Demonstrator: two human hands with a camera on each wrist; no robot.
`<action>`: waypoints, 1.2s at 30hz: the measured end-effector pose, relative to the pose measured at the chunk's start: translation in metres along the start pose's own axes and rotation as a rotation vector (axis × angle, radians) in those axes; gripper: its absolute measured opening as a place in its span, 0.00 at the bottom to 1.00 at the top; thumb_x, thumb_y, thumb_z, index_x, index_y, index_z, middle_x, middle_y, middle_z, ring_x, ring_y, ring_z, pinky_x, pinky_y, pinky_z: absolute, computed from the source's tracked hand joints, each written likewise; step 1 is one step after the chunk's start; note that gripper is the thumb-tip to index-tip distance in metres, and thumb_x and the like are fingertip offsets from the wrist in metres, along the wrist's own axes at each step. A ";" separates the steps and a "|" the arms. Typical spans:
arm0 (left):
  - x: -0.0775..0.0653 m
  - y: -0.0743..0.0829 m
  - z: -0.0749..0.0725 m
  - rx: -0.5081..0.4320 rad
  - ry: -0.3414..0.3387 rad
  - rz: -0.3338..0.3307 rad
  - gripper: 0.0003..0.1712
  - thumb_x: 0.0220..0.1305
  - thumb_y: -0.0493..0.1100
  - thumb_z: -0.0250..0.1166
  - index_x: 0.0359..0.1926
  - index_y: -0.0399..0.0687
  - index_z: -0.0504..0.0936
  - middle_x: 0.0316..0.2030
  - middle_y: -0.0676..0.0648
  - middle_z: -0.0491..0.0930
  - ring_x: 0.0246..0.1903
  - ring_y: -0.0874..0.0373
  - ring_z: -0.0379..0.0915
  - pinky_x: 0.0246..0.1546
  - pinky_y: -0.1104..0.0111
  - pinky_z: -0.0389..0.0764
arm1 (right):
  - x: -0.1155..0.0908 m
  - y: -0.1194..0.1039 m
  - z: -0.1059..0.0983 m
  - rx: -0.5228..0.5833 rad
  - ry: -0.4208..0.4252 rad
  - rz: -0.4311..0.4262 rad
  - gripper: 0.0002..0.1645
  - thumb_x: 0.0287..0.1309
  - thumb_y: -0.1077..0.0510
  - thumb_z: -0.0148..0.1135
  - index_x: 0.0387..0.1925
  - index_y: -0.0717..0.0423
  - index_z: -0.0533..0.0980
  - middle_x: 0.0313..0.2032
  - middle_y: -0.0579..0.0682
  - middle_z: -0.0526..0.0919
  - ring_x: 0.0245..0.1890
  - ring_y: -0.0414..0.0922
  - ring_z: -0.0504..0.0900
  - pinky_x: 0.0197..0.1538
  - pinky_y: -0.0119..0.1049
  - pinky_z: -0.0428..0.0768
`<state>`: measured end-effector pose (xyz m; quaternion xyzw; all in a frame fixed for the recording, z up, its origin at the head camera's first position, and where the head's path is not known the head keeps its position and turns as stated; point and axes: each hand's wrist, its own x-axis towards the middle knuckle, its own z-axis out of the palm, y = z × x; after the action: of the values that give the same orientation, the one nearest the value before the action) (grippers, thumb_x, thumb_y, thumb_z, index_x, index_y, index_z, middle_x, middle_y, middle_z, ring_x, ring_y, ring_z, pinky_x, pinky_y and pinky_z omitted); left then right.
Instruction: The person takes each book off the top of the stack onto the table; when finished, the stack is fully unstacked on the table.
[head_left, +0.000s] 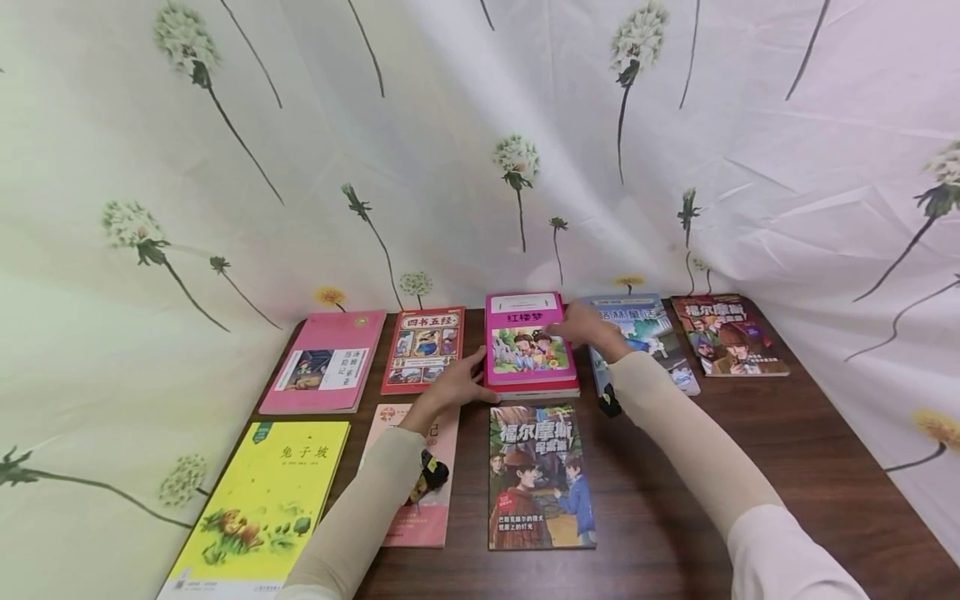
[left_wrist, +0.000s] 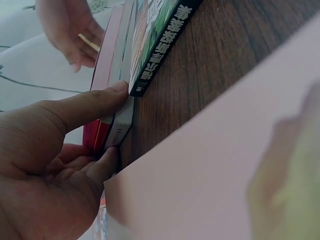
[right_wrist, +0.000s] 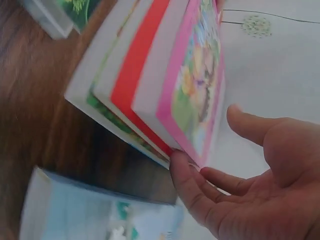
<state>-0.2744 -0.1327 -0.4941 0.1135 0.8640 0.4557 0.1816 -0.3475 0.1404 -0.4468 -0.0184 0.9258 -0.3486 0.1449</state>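
A stack of several books, topped by a bright pink book [head_left: 523,317] with a cartoon picture, lies at the back middle of the table. My left hand [head_left: 453,383] touches the stack's left front corner. In the left wrist view its thumb [left_wrist: 95,105] lies across the front edges, with the other fingers at the side. On the far side, my right hand [head_left: 592,329] has its fingers against the stack's right side. The right wrist view shows that hand's thumb [right_wrist: 250,125] apart from the books, and a red book [right_wrist: 137,65] directly below the pink one.
Left of the stack lie a red book [head_left: 423,350], a pink book [head_left: 322,362], a yellow book [head_left: 262,500] and a pale pink book [head_left: 416,525]. A detective book [head_left: 542,479] is in front. Rightward lie a blue book [head_left: 645,342] and another detective book [head_left: 727,333]. Curtain [head_left: 450,167] behind.
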 end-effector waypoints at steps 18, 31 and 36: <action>-0.001 0.000 0.000 -0.023 0.008 -0.001 0.63 0.63 0.39 0.79 0.86 0.47 0.47 0.86 0.44 0.45 0.80 0.42 0.59 0.73 0.53 0.74 | 0.007 0.016 0.016 0.051 -0.007 0.099 0.38 0.67 0.45 0.74 0.60 0.72 0.73 0.48 0.65 0.85 0.38 0.50 0.87 0.38 0.39 0.90; -0.001 0.000 0.001 -0.009 0.015 -0.007 0.63 0.62 0.39 0.80 0.86 0.49 0.46 0.86 0.46 0.45 0.79 0.44 0.61 0.72 0.54 0.76 | 0.001 0.012 0.014 0.052 -0.001 0.134 0.38 0.69 0.47 0.71 0.64 0.74 0.72 0.52 0.67 0.84 0.45 0.56 0.89 0.46 0.44 0.91; 0.000 0.001 0.002 -0.010 0.016 -0.014 0.63 0.62 0.39 0.79 0.87 0.50 0.46 0.86 0.47 0.45 0.80 0.44 0.60 0.72 0.54 0.76 | 0.000 0.015 0.010 0.069 -0.012 0.127 0.38 0.69 0.49 0.71 0.64 0.76 0.70 0.53 0.68 0.83 0.45 0.56 0.88 0.45 0.44 0.91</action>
<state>-0.2732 -0.1308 -0.4942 0.1027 0.8639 0.4597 0.1785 -0.3439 0.1454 -0.4634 0.0432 0.9117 -0.3702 0.1727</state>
